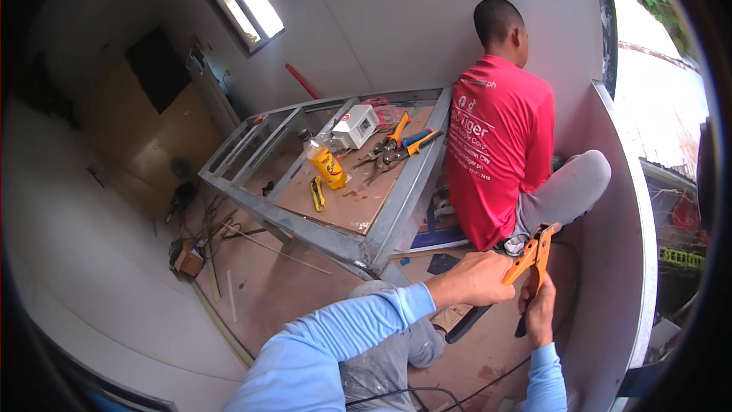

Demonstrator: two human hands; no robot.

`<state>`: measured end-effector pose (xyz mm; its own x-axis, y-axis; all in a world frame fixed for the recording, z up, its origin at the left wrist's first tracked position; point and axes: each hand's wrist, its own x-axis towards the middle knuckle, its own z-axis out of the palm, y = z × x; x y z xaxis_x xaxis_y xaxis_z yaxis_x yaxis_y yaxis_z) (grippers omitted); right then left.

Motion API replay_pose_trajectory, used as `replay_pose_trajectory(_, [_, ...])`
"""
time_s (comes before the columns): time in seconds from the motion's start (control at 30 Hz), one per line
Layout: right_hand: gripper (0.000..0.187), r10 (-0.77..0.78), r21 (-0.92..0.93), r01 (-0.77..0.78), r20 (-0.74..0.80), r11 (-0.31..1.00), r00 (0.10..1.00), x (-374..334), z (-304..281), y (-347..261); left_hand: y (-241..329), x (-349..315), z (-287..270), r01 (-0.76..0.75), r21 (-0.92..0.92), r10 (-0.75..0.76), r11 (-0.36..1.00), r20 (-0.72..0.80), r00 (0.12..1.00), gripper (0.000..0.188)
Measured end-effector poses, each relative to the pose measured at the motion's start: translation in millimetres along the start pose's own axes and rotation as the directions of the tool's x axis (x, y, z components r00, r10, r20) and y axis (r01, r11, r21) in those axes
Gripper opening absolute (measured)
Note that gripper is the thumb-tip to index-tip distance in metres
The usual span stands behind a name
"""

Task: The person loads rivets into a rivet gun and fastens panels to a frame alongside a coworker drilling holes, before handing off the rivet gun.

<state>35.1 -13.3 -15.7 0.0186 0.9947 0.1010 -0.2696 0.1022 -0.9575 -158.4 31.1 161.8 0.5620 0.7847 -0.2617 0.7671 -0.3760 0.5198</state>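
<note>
In front of me, at lower right, is an orange two-handled plier-like tool (535, 253); whether it is a crimper or a cutter I cannot tell. My left hand (476, 278) is closed round one of its handles. Fingers wrapped, my right hand (540, 311) grips the other handle just below, and a dark piece shows under those fingers. The tool's head points up and away, beside the knee of a seated co-worker. Anything between its jaws is too small to make out. Below my left hand a black bar-like object (467, 325) lies near the floor.
A co-worker in a red shirt (499, 145) sits close ahead, back turned. Left of them a grey metal frame (320, 221) carries snips (393, 154), a yellow bottle (326, 164), a yellow utility knife (317, 194) and a white box (355, 127). Black cables (496, 381) cross the floor.
</note>
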Motion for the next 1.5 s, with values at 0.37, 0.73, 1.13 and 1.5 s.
replay_pose_trajectory(0.37, [0.106, 0.102, 0.089, -0.099, -0.024, 0.991, 0.995, -42.3, 69.9, -51.0, 11.7, 20.1, 21.8, -0.177, -0.022, 0.151, 0.984, -0.424, 0.893, 0.04])
replay_pose_trajectory(0.73, [0.118, 0.115, 0.091, -0.129, 0.146, 0.987, 0.983, -46.0, 49.5, -74.6, 3.6, 38.0, 6.9, -0.135, -0.656, 0.067, 0.743, -0.128, 0.99, 0.063])
replay_pose_trajectory(1.13, [0.079, 0.166, 0.181, -0.157, -0.033, 0.971, 0.986, -59.9, 66.5, -63.3, 42.1, 36.2, 21.1, -0.032, -0.362, -0.027, 0.932, -0.158, 0.987, 0.065])
replay_pose_trajectory(1.5, [0.043, 0.027, 0.047, -0.026, -0.018, 0.999, 0.999, -45.9, 39.8, -82.1, 48.9, 29.6, 23.6, -0.099, -0.332, 0.02, 0.938, -0.235, 0.972, 0.043])
